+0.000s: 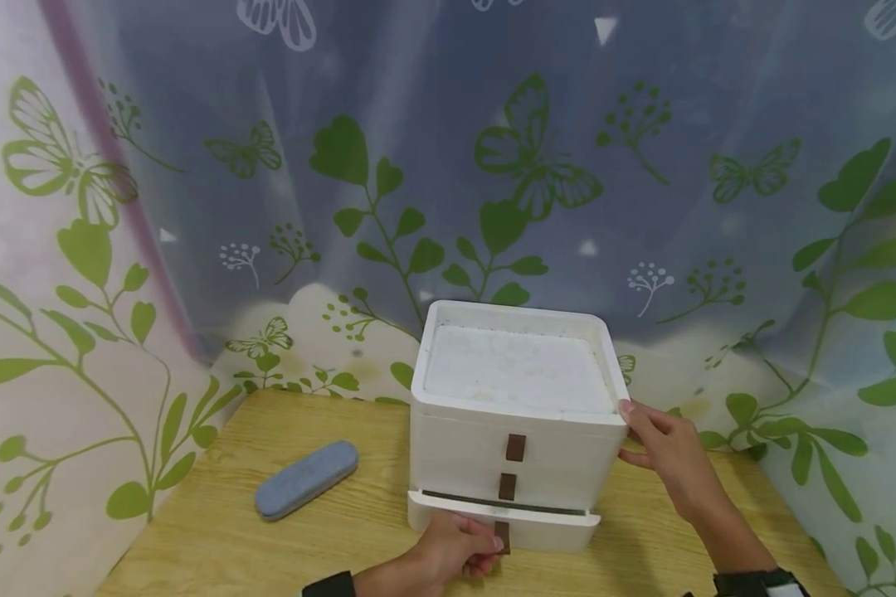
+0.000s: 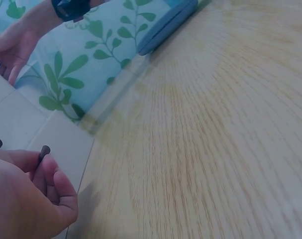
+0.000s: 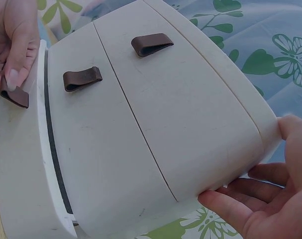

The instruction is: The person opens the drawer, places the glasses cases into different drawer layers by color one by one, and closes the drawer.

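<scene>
Left grip (image 1: 457, 543) pinches the brown tab (image 1: 504, 531) on the lowest drawer (image 1: 552, 532); right grip (image 1: 670, 454), spread, touches the white cabinet (image 1: 455, 452)

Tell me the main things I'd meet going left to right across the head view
Blue-grey case, the person's left grip, top brown pull, right grip.

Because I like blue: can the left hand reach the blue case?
Probably yes: the blue case lies on the table near the left hand, with nothing standing between them. But that hand pinches the brown tab of the bottom drawer, so it would likely need to let go first.
</scene>
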`<state>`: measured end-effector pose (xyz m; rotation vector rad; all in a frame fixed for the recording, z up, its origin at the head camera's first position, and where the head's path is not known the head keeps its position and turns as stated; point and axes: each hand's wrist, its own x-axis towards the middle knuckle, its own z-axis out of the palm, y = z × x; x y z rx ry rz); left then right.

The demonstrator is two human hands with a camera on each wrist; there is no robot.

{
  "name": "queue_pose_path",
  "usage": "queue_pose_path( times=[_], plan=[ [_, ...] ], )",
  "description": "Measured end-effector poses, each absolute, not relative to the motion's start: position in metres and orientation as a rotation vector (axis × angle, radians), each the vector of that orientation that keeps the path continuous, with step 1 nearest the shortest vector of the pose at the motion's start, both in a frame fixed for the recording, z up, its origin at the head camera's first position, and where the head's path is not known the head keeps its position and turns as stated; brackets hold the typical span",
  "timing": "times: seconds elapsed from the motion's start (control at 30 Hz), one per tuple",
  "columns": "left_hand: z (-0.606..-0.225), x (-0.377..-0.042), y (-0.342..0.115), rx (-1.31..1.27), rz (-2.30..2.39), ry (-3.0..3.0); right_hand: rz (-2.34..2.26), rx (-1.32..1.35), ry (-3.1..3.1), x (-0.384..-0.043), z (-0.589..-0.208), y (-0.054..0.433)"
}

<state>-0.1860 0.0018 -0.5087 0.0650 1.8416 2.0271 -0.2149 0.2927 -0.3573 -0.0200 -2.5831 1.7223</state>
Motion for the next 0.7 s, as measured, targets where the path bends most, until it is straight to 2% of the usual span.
queue_pose_path(
  times=[0.7],
  plan=[
    [-0.507, -0.174, -0.007, 0.116, 1.927, 1.838, 1.724, -0.029, -2.594, -0.215, -0.357, 0.292]
  ],
)
